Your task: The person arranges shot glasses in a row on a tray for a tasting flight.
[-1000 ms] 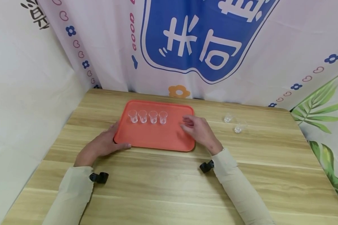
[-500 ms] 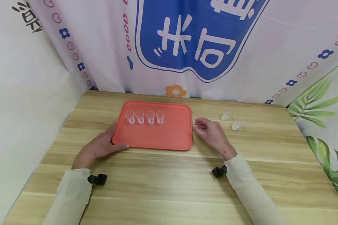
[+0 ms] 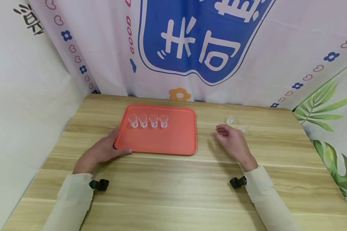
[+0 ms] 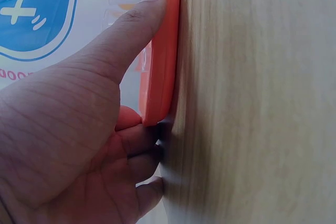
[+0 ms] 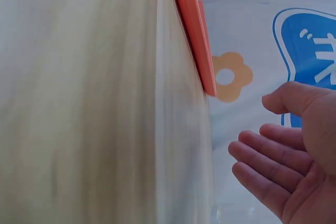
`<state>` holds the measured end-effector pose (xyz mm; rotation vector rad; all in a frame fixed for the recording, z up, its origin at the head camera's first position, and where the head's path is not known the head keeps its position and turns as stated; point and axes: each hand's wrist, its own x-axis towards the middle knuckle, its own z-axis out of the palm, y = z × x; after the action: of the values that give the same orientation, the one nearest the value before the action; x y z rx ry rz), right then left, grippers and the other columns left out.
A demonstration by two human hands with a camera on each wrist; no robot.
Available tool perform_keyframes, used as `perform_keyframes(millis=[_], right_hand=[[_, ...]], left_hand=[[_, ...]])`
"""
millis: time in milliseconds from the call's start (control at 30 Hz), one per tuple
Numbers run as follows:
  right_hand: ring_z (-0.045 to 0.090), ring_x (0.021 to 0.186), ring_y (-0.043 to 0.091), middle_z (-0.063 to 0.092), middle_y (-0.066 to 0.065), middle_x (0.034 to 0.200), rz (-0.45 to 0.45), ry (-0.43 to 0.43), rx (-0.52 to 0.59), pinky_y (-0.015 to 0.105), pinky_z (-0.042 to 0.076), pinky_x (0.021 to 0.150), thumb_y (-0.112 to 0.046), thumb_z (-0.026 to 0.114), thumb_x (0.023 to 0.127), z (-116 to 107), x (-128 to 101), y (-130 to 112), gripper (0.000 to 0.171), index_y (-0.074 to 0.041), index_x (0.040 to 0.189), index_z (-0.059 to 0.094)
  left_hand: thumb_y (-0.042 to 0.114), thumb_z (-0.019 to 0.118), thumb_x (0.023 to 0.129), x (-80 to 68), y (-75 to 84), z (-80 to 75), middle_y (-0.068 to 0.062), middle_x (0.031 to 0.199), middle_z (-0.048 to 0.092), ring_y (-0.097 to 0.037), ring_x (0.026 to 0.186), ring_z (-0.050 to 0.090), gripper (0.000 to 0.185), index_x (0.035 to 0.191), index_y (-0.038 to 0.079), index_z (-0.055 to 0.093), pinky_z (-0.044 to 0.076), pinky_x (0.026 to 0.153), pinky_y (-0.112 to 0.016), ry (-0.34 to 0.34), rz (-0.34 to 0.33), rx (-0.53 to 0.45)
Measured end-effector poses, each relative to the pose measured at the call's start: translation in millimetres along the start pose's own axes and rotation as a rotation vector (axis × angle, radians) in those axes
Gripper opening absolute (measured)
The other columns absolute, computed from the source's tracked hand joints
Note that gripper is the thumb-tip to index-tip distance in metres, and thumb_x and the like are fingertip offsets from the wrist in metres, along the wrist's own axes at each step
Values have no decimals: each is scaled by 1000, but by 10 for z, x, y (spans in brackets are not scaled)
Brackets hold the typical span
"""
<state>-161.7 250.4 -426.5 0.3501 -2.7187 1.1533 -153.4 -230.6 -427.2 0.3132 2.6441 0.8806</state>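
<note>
Left hand [image 3: 102,150] grips the orange tray [image 3: 173,141] at its near-left corner; the left wrist view shows thumb [image 4: 137,11] on the rim, fingers curled beneath. Right hand [image 3: 232,141] hangs relaxed, empty, near two clear cups [image 3: 230,120] on the bench [image 3: 173,192]. Backdrop reads "GOOD".

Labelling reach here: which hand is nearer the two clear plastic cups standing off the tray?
Right. The right hand is beside the two clear plastic cups; the left hand holds the orange tray's far corner.
</note>
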Motion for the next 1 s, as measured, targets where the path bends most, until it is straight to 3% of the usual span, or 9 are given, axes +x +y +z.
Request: perform_keyframes(millis=[167,467,733,1000], right_hand=[[71,105,32,73,19,114,63,26,-12,41,58,89,-10,71,98,-101,-83,42,30,8,122,68],[71,104,34,72,22,113,100,82,-20,37,58,87,-12,71,99,-284,-204,131,31,8,122,67],[72,99,32,74,20,109,140,185,-30,8,51,76,-15,71,99,-428,-261,230,27,6,116,70],[64,89,-5,74,17,110,211,262,14,9,51,76,-23,71,100,-583,-256,291,31,3,116,71]], left_hand=[[60,73,90,-1,-26,9,-27,167,13,-51,148,22,117,166,11,-1,29,112,-70,0,2,-2],[60,73,89,4,-23,1,-25,168,13,-51,147,23,117,167,13,-1,29,111,-70,1,2,-5],[61,73,89,-2,-9,-13,-25,168,13,-51,147,24,117,167,13,-1,29,111,-70,-3,-2,-8],[62,73,89,-4,-9,-10,-25,168,12,-51,147,22,118,167,14,-1,28,112,-70,-9,-2,-11]])
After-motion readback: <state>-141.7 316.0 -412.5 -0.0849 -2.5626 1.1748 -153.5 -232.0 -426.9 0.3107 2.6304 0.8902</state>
